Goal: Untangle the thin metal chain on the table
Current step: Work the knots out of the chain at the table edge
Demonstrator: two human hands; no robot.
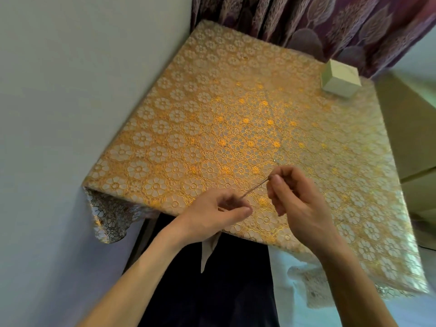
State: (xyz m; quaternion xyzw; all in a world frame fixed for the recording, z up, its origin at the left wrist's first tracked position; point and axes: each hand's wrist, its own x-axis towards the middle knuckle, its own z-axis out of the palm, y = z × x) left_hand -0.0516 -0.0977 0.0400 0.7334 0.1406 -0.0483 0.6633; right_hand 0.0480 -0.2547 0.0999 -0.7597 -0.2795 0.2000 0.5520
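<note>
At the bottom of the frame two bare forearms reach up over dark clothing. Lower centre, the left hand [218, 210] has its fingers [238, 212] curled, pinching one end of the thin chain [254, 188]. Just right of it, the right hand [298, 206] pinches the other end between thumb and forefinger. The chain runs taut and slanted between them, just above the surface [188, 128], which wears a gold floral cloth. In the upper right a pale box [341, 77] sits before a purple curtain [330, 20].
</note>
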